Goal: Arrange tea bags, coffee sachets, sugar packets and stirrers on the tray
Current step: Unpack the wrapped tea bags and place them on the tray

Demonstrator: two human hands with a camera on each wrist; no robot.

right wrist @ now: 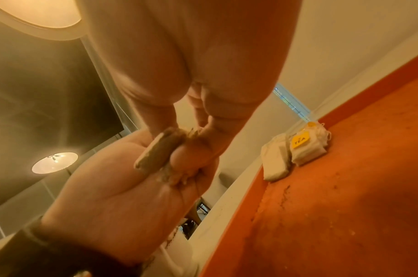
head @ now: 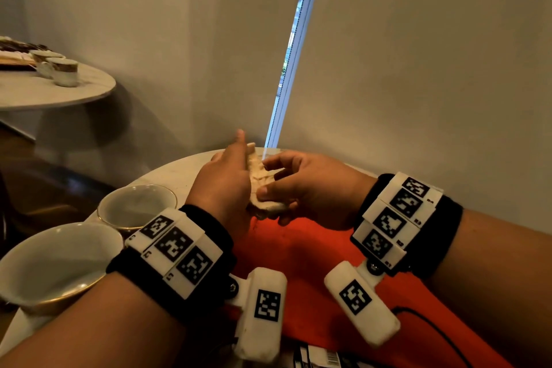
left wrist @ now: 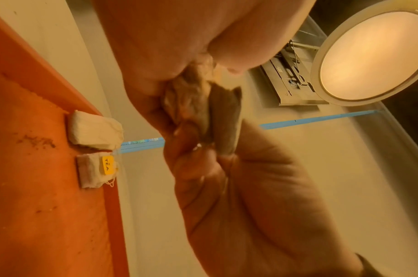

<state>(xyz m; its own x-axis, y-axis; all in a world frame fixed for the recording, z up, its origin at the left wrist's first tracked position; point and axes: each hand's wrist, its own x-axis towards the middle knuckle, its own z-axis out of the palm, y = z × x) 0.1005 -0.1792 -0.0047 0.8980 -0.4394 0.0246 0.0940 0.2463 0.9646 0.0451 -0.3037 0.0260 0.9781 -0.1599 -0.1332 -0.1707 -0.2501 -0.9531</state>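
Both hands hold a small beige bundle of tea bags (head: pixel 260 181) above the far end of the orange tray (head: pixel 301 251). My left hand (head: pixel 239 164) grips it from the left, thumb raised. My right hand (head: pixel 268 176) pinches it between thumb and fingers. The left wrist view shows the bundle (left wrist: pixel 203 105) squeezed between the two hands, and the right wrist view shows the bundle (right wrist: pixel 156 150) edge-on. Two white tea bags lie at the tray's far edge (left wrist: pixel 94 131), one with a yellow TEA tag (left wrist: pixel 107 165). They also show in the right wrist view as tea bags (right wrist: pixel 298 148) on the tray (right wrist: pixel 345 196).
Two empty white cups with gold rims (head: pixel 136 206) (head: pixel 56 260) stand left of the tray on the round pale table (head: pixel 179 170). A packet with a barcode (head: pixel 322 357) lies at the near edge. A second table with cups (head: pixel 62 72) stands far left. Crumbs dot the tray.
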